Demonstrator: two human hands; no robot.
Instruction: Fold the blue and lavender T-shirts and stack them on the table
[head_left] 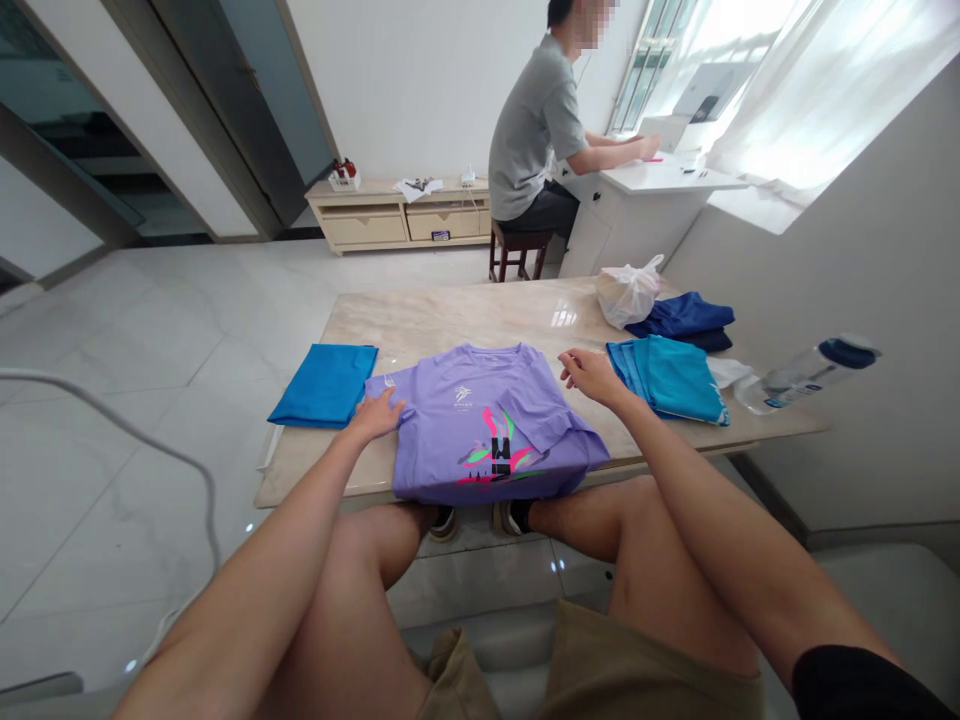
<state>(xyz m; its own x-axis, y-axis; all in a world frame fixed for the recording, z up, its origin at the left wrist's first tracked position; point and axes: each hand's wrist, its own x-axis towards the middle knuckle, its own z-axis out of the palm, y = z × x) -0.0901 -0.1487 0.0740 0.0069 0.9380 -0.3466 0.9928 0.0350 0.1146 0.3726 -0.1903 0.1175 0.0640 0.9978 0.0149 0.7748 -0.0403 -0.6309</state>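
A purple T-shirt (435, 440) with a white logo and a pink, green and black print lies front up on the table, its hem hanging over the near edge. The sleeve on the right is folded inward across the chest; the one on the left sticks out sideways. On that left sleeve rests my left hand (377, 416), fingers spread and touching the fabric. My right hand (596, 376) is just off the shirt's right side, fingers loosely bent and apart, holding nothing.
Folded blue cloth (326, 385) lies at the table's left. To the right are folded teal clothing (671, 378), navy clothing (686, 320), a white plastic bag (628, 292) and a clear bottle (806, 378). Beyond the marble-look table (450, 312), a person (532, 130) sits at a white desk (652, 205).
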